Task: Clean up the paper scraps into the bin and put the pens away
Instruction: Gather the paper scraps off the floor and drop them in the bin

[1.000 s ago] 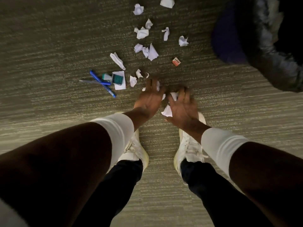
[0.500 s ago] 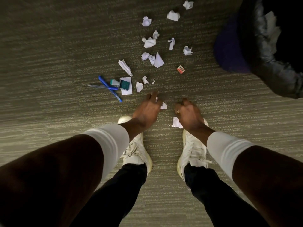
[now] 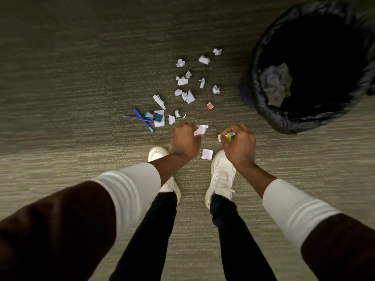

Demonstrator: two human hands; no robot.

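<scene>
My left hand (image 3: 185, 139) is closed on a white paper scrap (image 3: 201, 129) that sticks out past its fingers. My right hand (image 3: 239, 144) grips a small yellow and blue item (image 3: 231, 137) together with a bit of white paper. One flat scrap (image 3: 207, 154) lies on the carpet between my hands, by my right shoe. Several crumpled scraps (image 3: 183, 80) are scattered farther ahead. Two blue pens (image 3: 143, 120) lie crossed to the left. The black-lined bin (image 3: 284, 122) stands at the upper right with crumpled paper (image 3: 276, 84) inside.
A teal and white eraser-like block (image 3: 158, 116) rests on a white slip beside the pens. A small red and white item (image 3: 210, 105) lies near the bin. My two white shoes (image 3: 222, 175) stand just below my hands on grey-green carpet.
Both hands have closed on things picked off the carpet and lifted slightly. The view has pulled back and shifted, bringing the whole bin opening into sight.
</scene>
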